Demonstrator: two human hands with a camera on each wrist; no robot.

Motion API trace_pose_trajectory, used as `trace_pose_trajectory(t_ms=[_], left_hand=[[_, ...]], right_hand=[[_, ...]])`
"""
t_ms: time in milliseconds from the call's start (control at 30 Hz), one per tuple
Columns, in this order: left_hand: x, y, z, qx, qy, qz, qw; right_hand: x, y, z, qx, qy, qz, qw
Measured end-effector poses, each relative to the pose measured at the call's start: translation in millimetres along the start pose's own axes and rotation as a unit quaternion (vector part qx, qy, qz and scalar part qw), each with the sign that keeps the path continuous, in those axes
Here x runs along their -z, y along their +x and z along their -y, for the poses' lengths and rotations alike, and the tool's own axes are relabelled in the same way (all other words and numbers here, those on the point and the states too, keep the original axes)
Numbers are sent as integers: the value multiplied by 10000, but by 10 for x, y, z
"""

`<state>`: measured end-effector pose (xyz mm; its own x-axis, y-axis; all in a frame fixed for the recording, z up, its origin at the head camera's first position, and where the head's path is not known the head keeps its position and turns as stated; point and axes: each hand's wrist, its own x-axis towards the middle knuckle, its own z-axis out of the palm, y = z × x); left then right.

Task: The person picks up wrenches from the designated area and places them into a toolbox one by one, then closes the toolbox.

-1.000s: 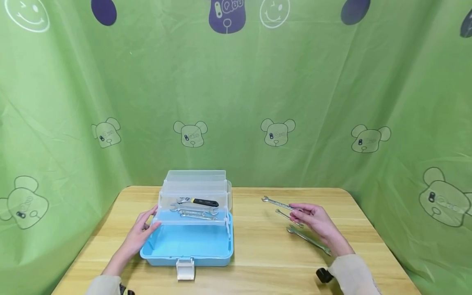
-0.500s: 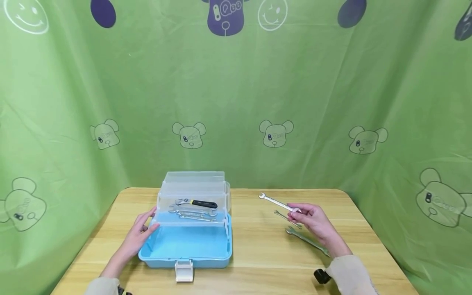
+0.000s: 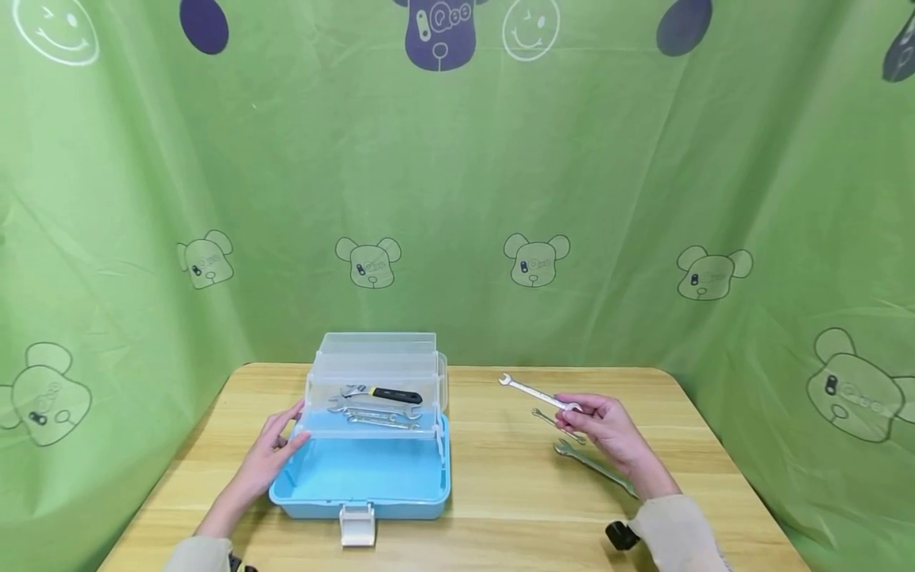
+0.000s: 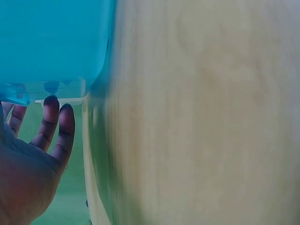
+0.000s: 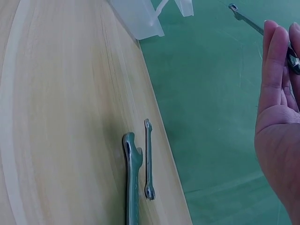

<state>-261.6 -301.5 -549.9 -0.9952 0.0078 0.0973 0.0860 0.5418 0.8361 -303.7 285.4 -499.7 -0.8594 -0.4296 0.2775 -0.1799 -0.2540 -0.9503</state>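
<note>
Right hand (image 3: 606, 425) pinched a silver wrench (image 3: 532, 391) by its near right end, fingers gathered tight on it, the other end pointing far and left, raised off the tabletop (image 3: 500, 492). A small wrench (image 3: 546, 418) and a large wrench (image 3: 593, 467) lay below. Left hand (image 3: 266, 457) sat at the left of the blue toolbox (image 3: 400, 508), fingers loosely spread, touching the clear tray (image 3: 325, 434); pressure impossible to tell. Judged best: firm pinch, wrench kept above the other two, light steadying touch so the tray's black-handled wrench (image 3: 396, 395) lay undisturbed.
</note>
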Motion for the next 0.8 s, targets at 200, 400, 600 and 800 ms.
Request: trace_pose_trajectory(t_ms=[200, 400, 600, 800], left_hand=[[-9, 3, 10, 5, -21, -15, 10000], [-25, -4, 28, -52, -93, -33, 9999], [-19, -2, 34, -26, -91, -51, 9999], [-15, 4, 31, -40, -87, -69, 9999]], right_hand=[[-78, 67, -13, -45, -103, 9, 9999], [-173, 168, -37, -161, -459, -51, 9988], [-300, 347, -57, -467, -659, -217, 9965], [-469, 563, -88, -533, -583, -176, 9967]])
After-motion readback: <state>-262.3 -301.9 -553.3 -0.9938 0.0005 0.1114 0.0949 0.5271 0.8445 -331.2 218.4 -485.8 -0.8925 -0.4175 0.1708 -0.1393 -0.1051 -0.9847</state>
